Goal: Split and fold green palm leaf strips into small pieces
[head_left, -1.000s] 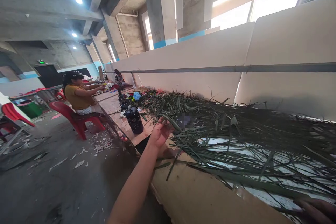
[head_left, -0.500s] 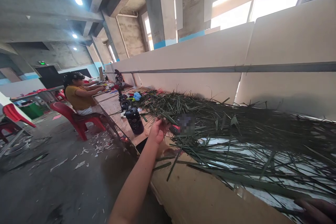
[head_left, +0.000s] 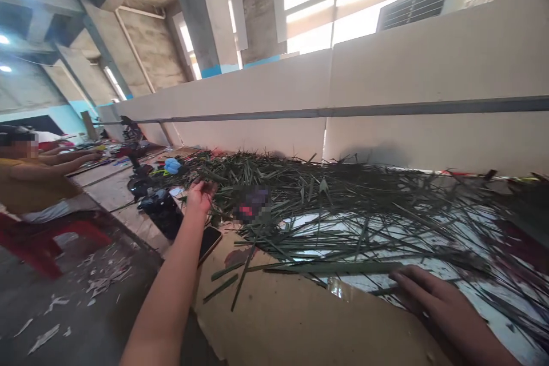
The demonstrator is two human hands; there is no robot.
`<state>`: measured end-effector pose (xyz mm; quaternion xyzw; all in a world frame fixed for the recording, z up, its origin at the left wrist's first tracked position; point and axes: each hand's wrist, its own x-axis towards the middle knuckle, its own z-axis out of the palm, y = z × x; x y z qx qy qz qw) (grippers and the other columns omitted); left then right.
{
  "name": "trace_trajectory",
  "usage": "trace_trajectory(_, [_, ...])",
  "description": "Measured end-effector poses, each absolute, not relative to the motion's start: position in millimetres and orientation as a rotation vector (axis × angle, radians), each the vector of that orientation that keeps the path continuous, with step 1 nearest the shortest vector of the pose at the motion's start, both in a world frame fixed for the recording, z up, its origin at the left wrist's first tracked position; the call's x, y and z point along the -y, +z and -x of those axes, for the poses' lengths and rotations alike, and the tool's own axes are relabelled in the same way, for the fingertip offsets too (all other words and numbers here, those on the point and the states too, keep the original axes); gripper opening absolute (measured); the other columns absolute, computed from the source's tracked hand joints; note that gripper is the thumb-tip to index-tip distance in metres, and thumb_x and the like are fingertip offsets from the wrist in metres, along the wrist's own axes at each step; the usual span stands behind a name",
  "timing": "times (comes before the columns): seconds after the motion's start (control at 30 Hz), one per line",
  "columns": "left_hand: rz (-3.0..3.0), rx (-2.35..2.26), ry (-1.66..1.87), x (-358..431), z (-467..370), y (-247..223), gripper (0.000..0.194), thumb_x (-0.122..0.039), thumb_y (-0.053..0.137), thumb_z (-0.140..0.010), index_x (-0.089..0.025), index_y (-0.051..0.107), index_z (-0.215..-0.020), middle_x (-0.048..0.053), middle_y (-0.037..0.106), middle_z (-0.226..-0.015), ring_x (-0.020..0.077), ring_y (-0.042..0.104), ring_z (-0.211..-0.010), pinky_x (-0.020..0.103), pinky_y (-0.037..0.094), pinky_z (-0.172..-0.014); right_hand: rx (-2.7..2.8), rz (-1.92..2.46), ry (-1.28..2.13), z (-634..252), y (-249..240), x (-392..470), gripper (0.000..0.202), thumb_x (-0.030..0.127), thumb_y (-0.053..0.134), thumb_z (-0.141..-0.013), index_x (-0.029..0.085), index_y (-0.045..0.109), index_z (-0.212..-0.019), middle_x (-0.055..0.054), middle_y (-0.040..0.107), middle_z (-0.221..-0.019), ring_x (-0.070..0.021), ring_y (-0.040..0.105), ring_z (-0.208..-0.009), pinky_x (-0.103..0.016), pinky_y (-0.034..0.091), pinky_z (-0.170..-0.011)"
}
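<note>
My left hand [head_left: 201, 199] reaches out to the left end of a heap of long dark-green leaves [head_left: 257, 174]. Its fingers are curled together at the heap's edge; what they hold, if anything, is hard to make out. At the lower right, my right hand [head_left: 437, 300] is closed, with thumb and fingers at the end of a wide, long leaf [head_left: 334, 267]. That leaf lies across the front of the pile, above a brown cardboard sheet [head_left: 317, 320]. Loose cut strips [head_left: 221, 289] rest on the cardboard's left part.
A black flask [head_left: 160, 211] and a phone [head_left: 209, 242] are beside my left forearm. A blurred dark object with red [head_left: 249, 206] sits among the leaves. Behind stands a white partition [head_left: 257, 94]. Another person [head_left: 38, 177] sits far left on a red chair [head_left: 81, 231].
The view has swung to the right, so the scene has slid left. More of my right hand has come into view at the wide leaf. My left hand stays by the heap.
</note>
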<state>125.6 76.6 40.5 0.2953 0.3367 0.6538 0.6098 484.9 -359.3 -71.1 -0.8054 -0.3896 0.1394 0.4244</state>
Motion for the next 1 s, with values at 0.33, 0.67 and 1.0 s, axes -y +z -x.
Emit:
trace_trajectory(0.33, [-0.976, -1.22, 1.599, -96, -144, 17, 0.024, 0.002, 0.061, -0.065, -0.015, 0.063, -0.082, -0.003, 0.057, -0.072, 0.0126, 0.055, -0.072, 0.028, 0.047, -0.082, 0.947, 1.922, 0.601, -477, -65, 357, 0.039, 0.062, 0.054, -0.083, 0.026, 0.069, -0.079, -0.004, 0.07, -0.073, -0.0236, 0.062, -0.066, -0.03, 0.047, -0.058])
trace_trajectory(0.67, [-1.722, -0.91, 1.193, -1, -267, 15, 0.011, -0.02, 0.067, -0.076, -0.02, 0.069, -0.086, 0.003, 0.069, -0.085, 0.0184, 0.059, -0.081, 0.028, 0.046, -0.082, 0.998, 1.902, 0.59, -475, -60, 357, 0.039, 0.059, 0.051, -0.087, 0.024, 0.062, -0.075, -0.002, 0.064, -0.069, -0.0215, 0.058, -0.067, -0.029, 0.044, -0.062])
trace_trajectory(1.0, [-1.899, -0.91, 0.914, 80, -370, -29, 0.036, -0.017, 0.082, -0.057, -0.024, 0.049, -0.046, 0.002, 0.047, -0.05, 0.0284, 0.061, -0.08, 0.033, 0.041, -0.076, 1.008, 1.845, 0.646, -475, -61, 356, 0.037, 0.057, 0.049, -0.089, 0.023, 0.059, -0.078, 0.0, 0.06, -0.067, -0.0203, 0.056, -0.065, -0.03, 0.042, -0.061])
